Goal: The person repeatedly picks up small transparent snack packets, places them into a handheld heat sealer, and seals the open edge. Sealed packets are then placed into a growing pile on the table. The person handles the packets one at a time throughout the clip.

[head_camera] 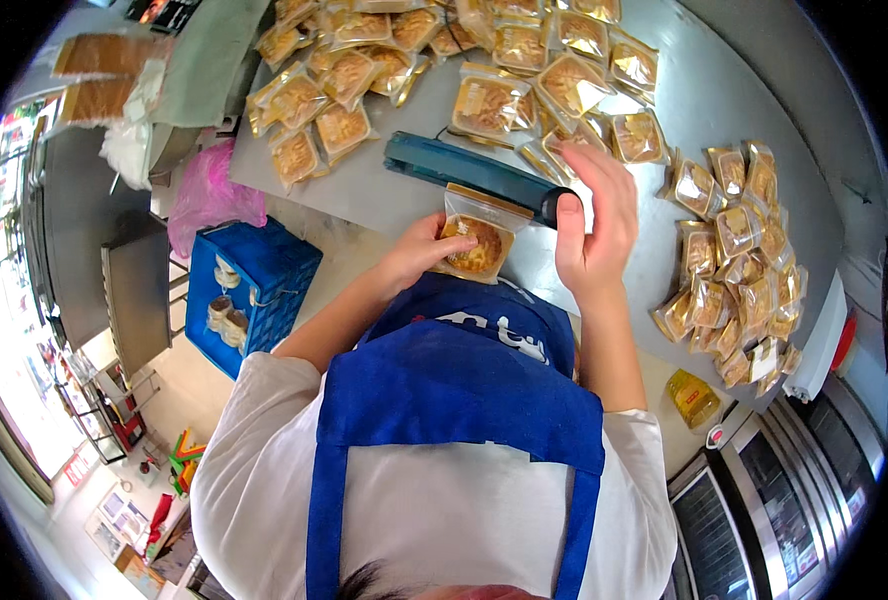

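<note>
My left hand (429,251) holds a round baked pastry (475,246) in a clear and gold plastic bag, its thumb across the front. The bag's flat upper edge (489,201) lies against or just under the near side of a teal bar-type bag sealer (466,169); which one, I cannot tell. At the sealer's right end is a black knob (560,204). My right hand (598,217) is at that end, thumb beside or over the knob and fingers spread loosely. Whether it touches the knob is unclear.
Bagged pastries (354,75) are heaped along the far side of the metal table (384,199). Another pile (744,262) lies at the right. To the left are a blue crate (264,277) with wrapped items and a pink plastic bag (215,191). A yellow container (693,397) stands below right.
</note>
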The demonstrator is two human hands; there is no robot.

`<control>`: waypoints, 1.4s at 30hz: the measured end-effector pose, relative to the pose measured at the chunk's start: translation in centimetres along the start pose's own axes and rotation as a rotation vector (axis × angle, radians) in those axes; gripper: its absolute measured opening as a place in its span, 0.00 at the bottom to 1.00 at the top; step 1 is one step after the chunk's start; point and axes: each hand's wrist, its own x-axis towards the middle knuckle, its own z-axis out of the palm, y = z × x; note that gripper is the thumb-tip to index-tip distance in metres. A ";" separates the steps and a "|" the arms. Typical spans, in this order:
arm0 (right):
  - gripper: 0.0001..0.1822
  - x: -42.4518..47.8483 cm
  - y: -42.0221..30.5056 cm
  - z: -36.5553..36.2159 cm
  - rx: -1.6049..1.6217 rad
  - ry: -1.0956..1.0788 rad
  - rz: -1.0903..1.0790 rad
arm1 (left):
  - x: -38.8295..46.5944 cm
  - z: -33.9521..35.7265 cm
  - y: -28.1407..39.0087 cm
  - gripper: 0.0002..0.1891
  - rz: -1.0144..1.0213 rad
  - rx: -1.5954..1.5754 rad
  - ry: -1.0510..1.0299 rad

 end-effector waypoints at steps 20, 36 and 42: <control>0.10 -3.9 -7.1 2.2 -0.122 -0.153 -0.088 | -8.8 0.7 5.8 0.24 0.300 0.035 -0.044; 0.10 -3.4 -3.7 -3.2 -0.338 -0.057 0.046 | -1.0 -14.3 12.4 0.25 0.304 -0.087 0.444; 0.07 -7.5 4.7 -6.6 -0.474 -0.088 0.320 | 6.7 -24.7 15.6 0.28 0.329 -0.265 0.856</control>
